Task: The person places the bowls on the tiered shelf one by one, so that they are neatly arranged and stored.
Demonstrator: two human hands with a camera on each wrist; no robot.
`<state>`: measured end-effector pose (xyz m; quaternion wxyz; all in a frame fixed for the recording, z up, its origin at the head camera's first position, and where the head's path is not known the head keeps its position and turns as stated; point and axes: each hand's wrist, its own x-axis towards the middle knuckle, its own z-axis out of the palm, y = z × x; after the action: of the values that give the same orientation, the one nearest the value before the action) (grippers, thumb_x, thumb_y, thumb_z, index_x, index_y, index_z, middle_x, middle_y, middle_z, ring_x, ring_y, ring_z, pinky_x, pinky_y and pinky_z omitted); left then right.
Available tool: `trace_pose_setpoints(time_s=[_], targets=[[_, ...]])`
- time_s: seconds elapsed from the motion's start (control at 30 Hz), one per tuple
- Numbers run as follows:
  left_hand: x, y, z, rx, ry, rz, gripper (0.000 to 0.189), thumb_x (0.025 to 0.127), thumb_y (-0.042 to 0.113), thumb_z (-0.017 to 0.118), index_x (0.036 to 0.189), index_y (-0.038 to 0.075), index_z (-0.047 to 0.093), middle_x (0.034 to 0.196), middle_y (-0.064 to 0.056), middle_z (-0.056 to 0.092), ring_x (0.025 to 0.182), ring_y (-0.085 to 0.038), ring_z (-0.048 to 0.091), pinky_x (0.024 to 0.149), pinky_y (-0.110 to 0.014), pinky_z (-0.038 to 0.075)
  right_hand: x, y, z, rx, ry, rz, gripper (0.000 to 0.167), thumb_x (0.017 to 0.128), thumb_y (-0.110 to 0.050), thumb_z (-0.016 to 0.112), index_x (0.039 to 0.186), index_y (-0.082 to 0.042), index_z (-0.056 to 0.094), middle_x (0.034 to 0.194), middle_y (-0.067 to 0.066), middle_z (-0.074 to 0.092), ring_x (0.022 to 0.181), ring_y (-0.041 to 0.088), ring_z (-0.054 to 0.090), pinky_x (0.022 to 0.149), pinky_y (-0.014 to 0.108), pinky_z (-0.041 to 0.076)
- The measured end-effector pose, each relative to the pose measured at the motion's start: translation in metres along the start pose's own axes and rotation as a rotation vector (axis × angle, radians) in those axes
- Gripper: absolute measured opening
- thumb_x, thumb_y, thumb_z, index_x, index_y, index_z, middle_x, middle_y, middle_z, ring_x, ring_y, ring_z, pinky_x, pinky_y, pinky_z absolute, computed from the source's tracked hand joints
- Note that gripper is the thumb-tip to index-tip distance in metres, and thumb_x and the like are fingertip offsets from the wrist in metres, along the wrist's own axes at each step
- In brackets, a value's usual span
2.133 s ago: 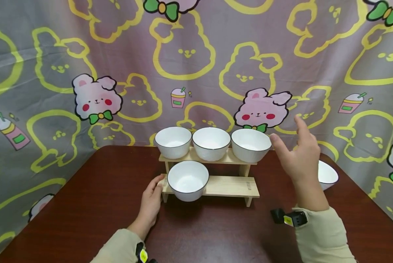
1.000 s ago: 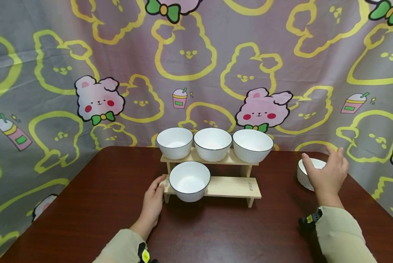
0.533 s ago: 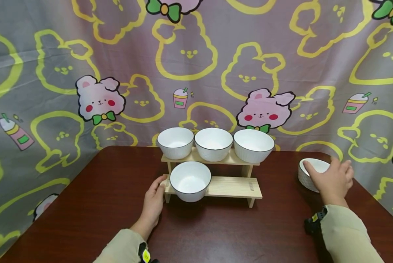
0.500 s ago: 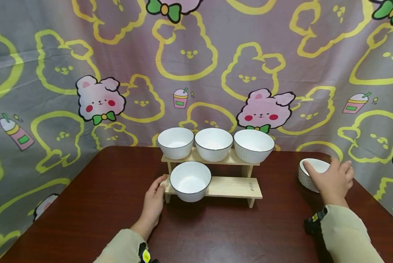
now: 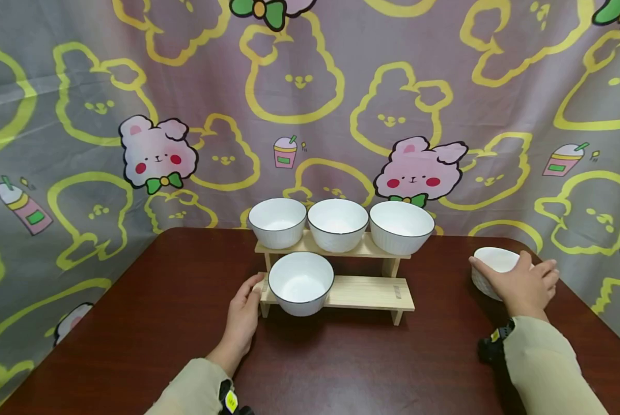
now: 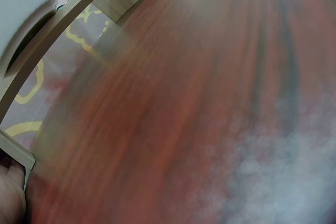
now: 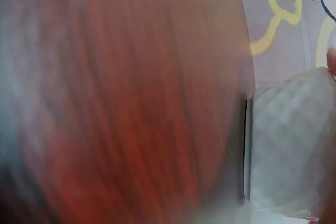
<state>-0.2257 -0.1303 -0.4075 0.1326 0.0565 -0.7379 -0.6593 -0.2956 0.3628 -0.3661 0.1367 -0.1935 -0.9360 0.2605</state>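
Note:
My left hand (image 5: 242,314) holds the left end of a two-tier wooden stand (image 5: 367,292), thumb at the front. In the left wrist view, part of that hand (image 6: 11,190) shows beside a stand leg. One white dark-rimmed bowl (image 5: 301,285) sits on the lower tier, near its left end. At the table's right, my right hand (image 5: 528,285) grips another white bowl (image 5: 496,260), thumb at its left side and fingers at its right. The diamond-textured side of this bowl (image 7: 291,145) fills the right of the right wrist view. Whether it touches the table is unclear.
Three white bowls stand in a row on the upper tier: left bowl (image 5: 277,223), middle bowl (image 5: 338,226) and right bowl (image 5: 401,227). The dark red-brown table (image 5: 149,323) reaches back to a patterned curtain (image 5: 331,138).
My right hand has moved right and down from beside the upper right bowl to the far-right bowl and closed on it. The left hand stays at the stand.

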Motion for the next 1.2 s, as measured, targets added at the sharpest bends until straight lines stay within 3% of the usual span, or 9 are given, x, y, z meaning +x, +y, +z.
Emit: trace_pose_setpoints(time_s=[0.2,0.33,0.67,0.93,1.2], targets=[[-0.001,0.002,0.000,-0.015,-0.013,0.006,0.037,0.099,0.013,0.036,0.133,0.009,0.048,0.141,-0.008,0.042,0.124,-0.020,0.040,0.092,-0.022,0.037,0.003,-0.003,-0.005,-0.087,-0.090,0.030,0.125,0.068,-0.078,0.052,0.141,0.013,0.005,0.128,0.048,0.010,0.114,0.061,0.017,0.084,0.069,0.027],[-0.002,0.003,0.000,-0.012,-0.010,0.002,0.037,0.098,0.012,0.036,0.133,0.009,0.048,0.140,-0.009,0.043,0.123,-0.020,0.041,0.089,-0.018,0.037,0.005,-0.004,-0.007,-0.118,-0.134,0.058,0.128,0.067,-0.079,0.052,0.139,0.017,0.005,0.120,0.048,0.018,0.107,0.060,0.022,0.074,0.065,0.035],[-0.003,0.005,0.000,-0.007,-0.013,-0.010,0.037,0.099,0.012,0.035,0.133,0.010,0.048,0.141,-0.009,0.042,0.123,-0.021,0.041,0.098,-0.035,0.036,0.010,-0.010,-0.009,-0.192,-0.145,0.036,0.126,0.067,-0.079,0.049,0.127,0.027,0.018,0.107,0.049,0.028,0.098,0.057,0.029,0.075,0.063,0.031],[-0.002,0.002,0.001,0.001,-0.005,-0.002,0.037,0.098,0.011,0.035,0.132,0.009,0.049,0.140,-0.009,0.043,0.124,-0.022,0.041,0.098,-0.036,0.036,0.009,-0.009,-0.011,-0.186,-0.157,0.068,0.125,0.067,-0.080,0.049,0.125,0.027,0.022,0.109,0.049,0.029,0.101,0.058,0.030,0.074,0.064,0.031],[0.000,0.001,0.000,0.009,0.006,-0.005,0.036,0.098,0.011,0.036,0.131,0.010,0.050,0.139,-0.008,0.044,0.122,-0.021,0.042,0.094,-0.028,0.038,0.007,-0.016,-0.020,-0.154,-0.133,0.001,0.120,0.068,-0.078,0.050,0.123,0.026,0.028,0.108,0.048,0.031,0.097,0.059,0.031,0.069,0.063,0.031]])
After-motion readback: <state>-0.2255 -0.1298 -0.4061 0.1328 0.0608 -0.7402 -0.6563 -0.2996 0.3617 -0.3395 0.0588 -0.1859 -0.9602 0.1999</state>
